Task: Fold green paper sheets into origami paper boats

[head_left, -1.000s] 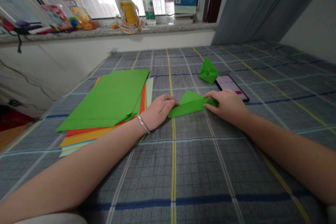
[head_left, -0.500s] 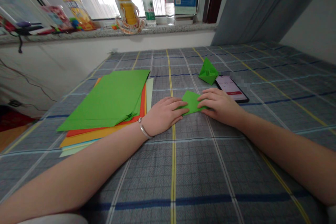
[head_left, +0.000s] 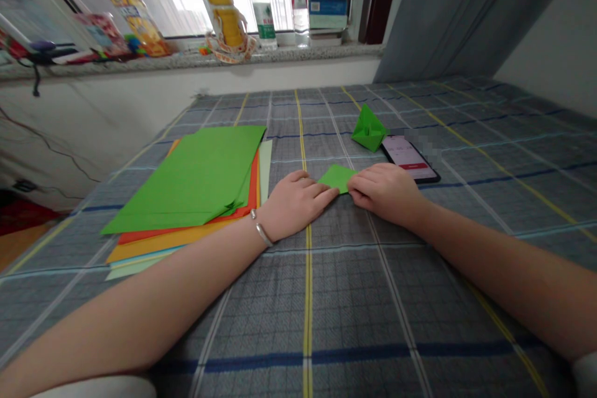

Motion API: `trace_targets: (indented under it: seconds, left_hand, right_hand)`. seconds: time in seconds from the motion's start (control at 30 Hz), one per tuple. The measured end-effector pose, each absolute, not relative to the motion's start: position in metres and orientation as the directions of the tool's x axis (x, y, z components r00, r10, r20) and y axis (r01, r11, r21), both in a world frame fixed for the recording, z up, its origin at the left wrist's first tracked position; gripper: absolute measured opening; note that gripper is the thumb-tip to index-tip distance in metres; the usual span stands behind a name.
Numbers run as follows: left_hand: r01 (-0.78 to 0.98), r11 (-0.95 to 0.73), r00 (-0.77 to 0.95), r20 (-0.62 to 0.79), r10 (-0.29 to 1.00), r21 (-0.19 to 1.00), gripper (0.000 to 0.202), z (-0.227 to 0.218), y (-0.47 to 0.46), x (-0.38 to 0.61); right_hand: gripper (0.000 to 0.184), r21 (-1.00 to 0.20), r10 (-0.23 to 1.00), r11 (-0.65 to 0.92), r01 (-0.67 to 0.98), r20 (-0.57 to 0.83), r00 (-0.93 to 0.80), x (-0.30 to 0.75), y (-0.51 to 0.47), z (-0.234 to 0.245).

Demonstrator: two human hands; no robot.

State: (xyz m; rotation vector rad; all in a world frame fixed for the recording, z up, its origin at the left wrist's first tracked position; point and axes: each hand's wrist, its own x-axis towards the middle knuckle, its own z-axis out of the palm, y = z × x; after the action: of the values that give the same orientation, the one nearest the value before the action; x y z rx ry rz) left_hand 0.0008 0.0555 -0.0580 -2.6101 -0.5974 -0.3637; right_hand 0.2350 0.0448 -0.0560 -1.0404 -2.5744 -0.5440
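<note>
A small folded green paper [head_left: 336, 176] lies flat on the plaid bedsheet [head_left: 326, 298]. My left hand [head_left: 298, 202], with a silver bracelet on the wrist, rests on its left edge with fingers stretched flat. My right hand [head_left: 383, 193] presses on the paper's right side, fingers curled down onto it. Most of the paper is hidden under both hands; only a far corner shows.
A stack of coloured sheets [head_left: 196, 183], green on top, lies to the left. A finished green paper model [head_left: 368, 129] and a phone [head_left: 410, 158] sit beyond my right hand. Bottles [head_left: 261, 3] and boxes line the windowsill; a grey curtain [head_left: 448, 12] hangs at the right.
The long green strip held at both ends has been folded smaller. Both hands moved together toward the middle and now press it flat on the sheet.
</note>
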Motion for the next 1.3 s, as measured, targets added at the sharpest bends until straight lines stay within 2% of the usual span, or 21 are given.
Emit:
trace_targets:
  seconds: [0.2,0.4,0.7,1.1,1.3]
  left_hand:
    - [0.521,-0.772,0.844,0.356,0.402,-0.363,0.013,-0.057,0.054,0.006]
    - [0.568,-0.742,0.806,0.424,0.414,-0.356,0.018,-0.057,0.056,0.001]
    - [0.587,-0.732,0.791,0.439,0.427,-0.346,0.018,-0.055,0.057,-0.005]
    - [0.630,-0.693,0.761,0.458,0.460,-0.351,0.017,-0.056,0.061,-0.010]
    - [0.665,-0.686,0.723,0.483,0.494,-0.295,0.016,-0.057,0.062,-0.008]
  right_hand:
    - [0.022,0.168,0.645,0.642,0.748,0.408,-0.646,0.221,0.035,-0.053]
    - [0.016,0.158,0.647,0.643,0.749,0.411,-0.642,0.231,0.039,-0.055]
    - [0.011,0.125,0.681,0.609,0.784,0.425,-0.597,0.251,0.045,-0.050]
    - [0.013,0.225,0.682,0.548,0.805,0.436,-0.587,0.276,0.053,-0.042]
    - [0.015,0.253,0.696,0.508,0.823,0.443,-0.565,0.286,0.055,-0.039]
